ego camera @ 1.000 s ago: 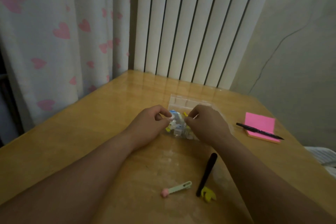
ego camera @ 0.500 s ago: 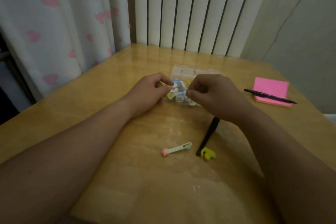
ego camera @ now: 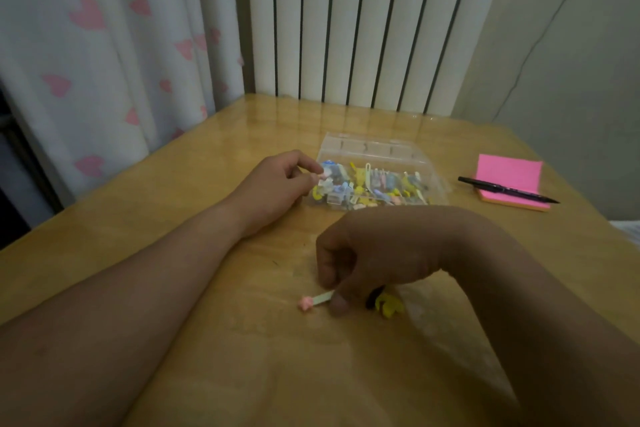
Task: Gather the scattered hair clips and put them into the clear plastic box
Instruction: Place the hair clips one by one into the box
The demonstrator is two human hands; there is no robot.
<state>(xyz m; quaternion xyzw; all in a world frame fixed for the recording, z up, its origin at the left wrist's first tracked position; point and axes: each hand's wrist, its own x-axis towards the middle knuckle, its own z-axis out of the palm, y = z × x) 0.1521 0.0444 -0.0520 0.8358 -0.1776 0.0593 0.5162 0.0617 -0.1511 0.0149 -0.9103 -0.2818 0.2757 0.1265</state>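
R hand [ego camera: 360, 260] low centre, fingertips pinched on the pale green clip [ego camera: 320, 298] w/ pink knob, lying flat on the glossy wood table [ego camera: 173, 218]. Black clip [ego camera: 384, 302] w/ yellow end just right of it, mostly hidden under the hand. L hand [ego camera: 280, 184] mid-frame, fingers curled on a small pinkish bit at the left edge of the clear box [ego camera: 374, 152], which is already packed w/ clips. Clips look light, stiff plastic, thin & slippy, so best pinched mid-bar, not the knob. Pink pad [ego camera: 509, 173] & pen [ego camera: 505, 189] right, untouched

box [ego camera: 377, 184] top open, left hand [ego camera: 277, 184] beside
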